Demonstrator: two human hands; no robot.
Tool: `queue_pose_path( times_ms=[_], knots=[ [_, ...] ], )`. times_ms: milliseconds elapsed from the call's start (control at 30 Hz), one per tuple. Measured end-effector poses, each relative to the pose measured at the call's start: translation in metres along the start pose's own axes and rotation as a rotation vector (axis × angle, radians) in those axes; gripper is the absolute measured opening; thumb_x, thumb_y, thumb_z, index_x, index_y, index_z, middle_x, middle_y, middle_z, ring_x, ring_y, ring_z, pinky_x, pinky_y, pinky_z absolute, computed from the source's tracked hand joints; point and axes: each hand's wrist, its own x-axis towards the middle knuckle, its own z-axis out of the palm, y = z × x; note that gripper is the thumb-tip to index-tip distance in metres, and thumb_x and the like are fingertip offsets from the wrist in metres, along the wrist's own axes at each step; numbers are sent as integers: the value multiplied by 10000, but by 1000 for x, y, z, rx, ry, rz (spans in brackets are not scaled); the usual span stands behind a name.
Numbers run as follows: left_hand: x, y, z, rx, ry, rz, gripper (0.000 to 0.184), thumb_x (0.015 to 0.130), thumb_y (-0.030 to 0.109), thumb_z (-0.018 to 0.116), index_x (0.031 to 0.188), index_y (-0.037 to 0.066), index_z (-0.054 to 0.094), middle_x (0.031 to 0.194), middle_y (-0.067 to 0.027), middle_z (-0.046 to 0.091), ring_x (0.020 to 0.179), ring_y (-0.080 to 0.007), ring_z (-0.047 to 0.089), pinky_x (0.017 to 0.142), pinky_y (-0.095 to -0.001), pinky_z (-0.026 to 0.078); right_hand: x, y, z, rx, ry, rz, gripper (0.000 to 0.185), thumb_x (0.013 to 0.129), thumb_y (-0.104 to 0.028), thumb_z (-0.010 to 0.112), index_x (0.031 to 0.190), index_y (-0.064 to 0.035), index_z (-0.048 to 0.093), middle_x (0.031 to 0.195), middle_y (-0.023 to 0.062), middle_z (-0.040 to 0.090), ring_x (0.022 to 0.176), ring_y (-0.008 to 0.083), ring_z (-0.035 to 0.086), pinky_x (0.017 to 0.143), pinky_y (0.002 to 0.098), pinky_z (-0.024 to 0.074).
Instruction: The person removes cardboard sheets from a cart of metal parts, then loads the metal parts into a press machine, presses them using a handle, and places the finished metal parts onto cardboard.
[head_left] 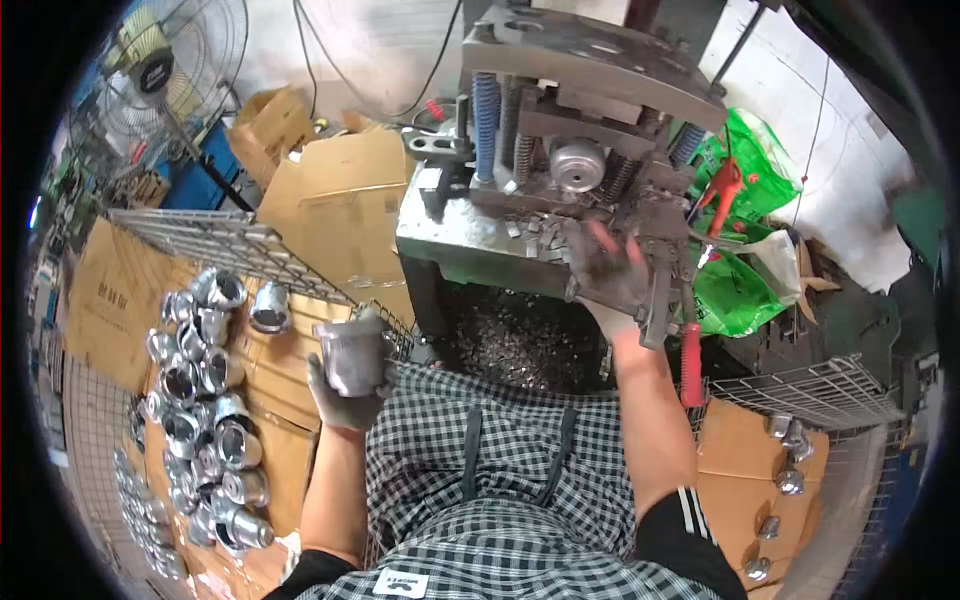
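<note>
My left hand (pixel 345 405), in a dark glove, is wrapped round a grey metal cup (pixel 354 355) with a flanged rim, held beside my apron above the left-hand basket. My right hand (pixel 608 268), gloved and blurred by motion, is at the front of the press bed (pixel 470 235). Its fingers look apart, with nothing visible in them. Small metal scraps (pixel 545 238) lie on the bed beside it. Behind, a shiny round metal cup (pixel 577 165) sits sideways in the metal press (pixel 600 60), its end facing me.
Many metal cups (pixel 205 400) lie on cardboard in the left wire basket (pixel 230 240); several cups (pixel 790 482) lie at right. A red-handled lever (pixel 691 365) stands right of the press. Scrap (pixel 515 340) is heaped below. Green bags (pixel 735 290) and a fan (pixel 150 60) stand farther back.
</note>
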Motion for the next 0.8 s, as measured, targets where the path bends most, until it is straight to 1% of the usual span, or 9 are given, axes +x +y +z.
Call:
queue_pose_path(
  times_ms=[100, 300, 400, 500, 533, 600, 700, 733, 800],
  knots=[
    [-15, -5, 15, -33, 73, -69, 915, 765, 727, 554, 1381, 68, 401, 1058, -151, 620, 714, -223, 624, 486, -250, 457, 92, 0, 17, -1962, -185, -701, 539, 890, -519, 552, 1143, -43, 566, 1229, 169, 572, 1153, 326, 527, 961, 467, 454],
    [-28, -5, 27, -46, 62, -115, 794, 815, 722, 487, 1329, 118, 459, 1090, -151, 635, 659, -270, 645, 444, -313, 464, 124, 7, 22, -1893, -424, -676, 631, 799, -558, 587, 1111, -12, 534, 967, 153, 611, 796, 304, 627, 687, 389, 584],
    [-13, -12, 32, -49, -9, -137, 770, 823, 689, 515, 1307, 92, 466, 1095, -138, 616, 760, -263, 646, 478, -291, 483, 56, -35, -11, -2128, -258, -860, 504, 808, -442, 669, 1117, -59, 555, 1004, 52, 608, 887, 212, 622, 746, 319, 554],
    [7, -26, 60, 61, -85, -111, 716, 861, 633, 485, 1309, 75, 468, 1113, -107, 611, 835, -229, 625, 541, -267, 496, -101, -40, -64, -2687, 400, -1076, 586, 916, -453, 549, 1342, -52, 513, 1187, 57, 620, 979, 178, 606, 811, 299, 502],
    [17, -32, 70, 83, -64, -150, 707, 867, 629, 470, 1308, 77, 472, 1108, -97, 614, 817, -220, 621, 534, -264, 482, -148, -8, -89, -2664, 780, -1197, 599, 909, -440, 536, 1358, -45, 491, 1197, 83, 621, 966, 192, 620, 715, 283, 515],
    [36, -38, 89, 155, -106, -229, 675, 874, 631, 442, 1281, 95, 497, 1101, -80, 619, 760, -198, 594, 509, -255, 434, -245, 12, -109, -2530, 392, -1290, 674, 817, -455, 629, 1333, -46, 487, 1146, 119, 636, 910, 169, 634, 504, 234, 470],
    [75, -58, 127, 101, -164, -311, 630, 877, 653, 409, 1184, 121, 551, 1043, -63, 626, 644, -157, 511, 479, -243, 355, -369, -2, -107, -1559, -12, -2167, 550, 788, -555, 613, 1124, -121, 580, 857, 34, 640, 551, 124, 552, 455, 252, 456],
    [90, -64, 144, 33, -155, -335, 610, 890, 645, 394, 1156, 120, 556, 980, -63, 629, 628, -152, 493, 493, -246, 366, -476, -34, -86, -1717, 11, -2154, 476, 794, -596, 564, 1006, -173, 614, 756, 6, 636, 510, 145, 533, 451, 269, 460],
    [118, -76, 180, 39, -40, -348, 591, 913, 630, 365, 1111, 109, 562, 845, -64, 623, 606, -141, 495, 486, -240, 384, -566, -69, -74, -1359, -278, -2314, 543, 802, -653, 528, 1039, -167, 573, 943, 87, 636, 747, 192, 625, 602, 306, 534]
  ],
)
